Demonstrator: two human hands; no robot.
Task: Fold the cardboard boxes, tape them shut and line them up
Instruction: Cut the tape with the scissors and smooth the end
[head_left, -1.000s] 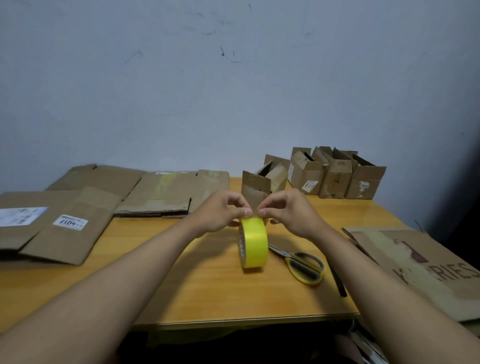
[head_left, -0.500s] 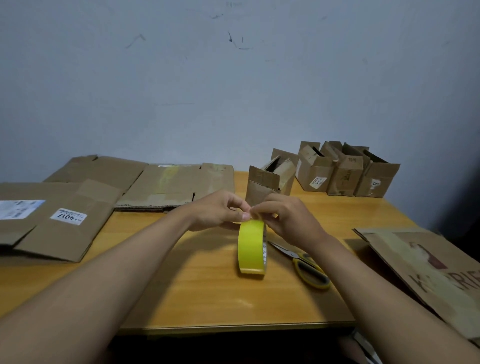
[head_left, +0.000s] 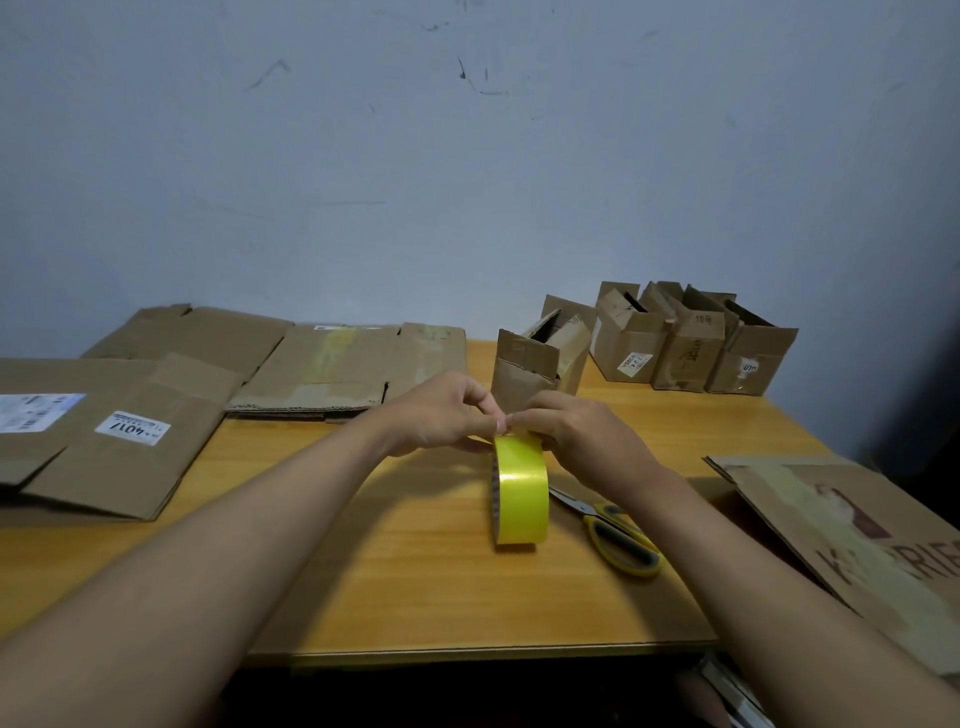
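A yellow tape roll (head_left: 519, 493) stands on edge in the middle of the wooden table (head_left: 415, 582). My left hand (head_left: 441, 415) and my right hand (head_left: 576, 431) both pinch its top, fingertips meeting there. Just behind my hands stands a small folded cardboard box (head_left: 540, 358) with its flaps open. A row of three more small boxes (head_left: 691, 343) stands at the back right against the wall. Several flattened cardboard boxes (head_left: 332, 369) lie at the back left, and a labelled one (head_left: 114, 436) lies at the left edge.
Yellow-handled scissors (head_left: 613, 530) lie just right of the tape, under my right forearm. A large printed cardboard sheet (head_left: 862, 540) overhangs the table's right side. The blue-grey wall (head_left: 467, 182) runs close behind the table.
The view has drifted a little left and down between frames. My fingers have closed in tighter on the top of the tape roll; the roll stays in place.
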